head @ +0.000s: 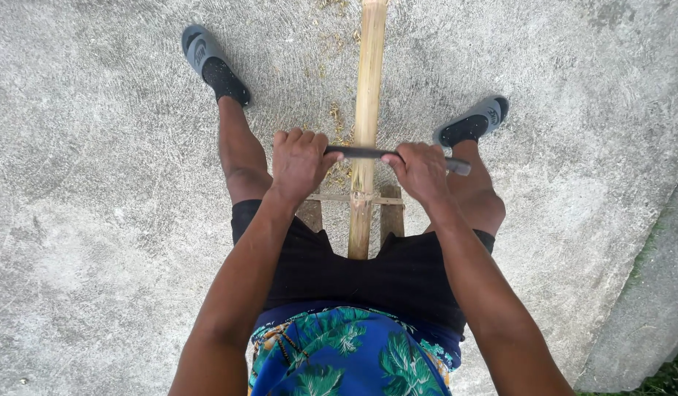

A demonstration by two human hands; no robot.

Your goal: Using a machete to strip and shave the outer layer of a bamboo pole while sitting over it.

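Observation:
A long yellow bamboo pole (368, 95) runs away from me between my legs, its near end resting on a low wooden stool (389, 213). A dark blade (362, 152) lies crosswise on top of the pole. My left hand (298, 161) grips one end of the blade, left of the pole. My right hand (421, 170) grips the other end, right of the pole, and a short grey tip of the blade sticks out past it.
I sit astride the stool on a grey concrete floor (97, 220). My feet in grey slippers, left slipper (207, 59) and right slipper (477, 121), rest either side of the pole. Pale shavings (337, 121) lie beside the pole. A concrete edge (647, 293) and grass are at the lower right.

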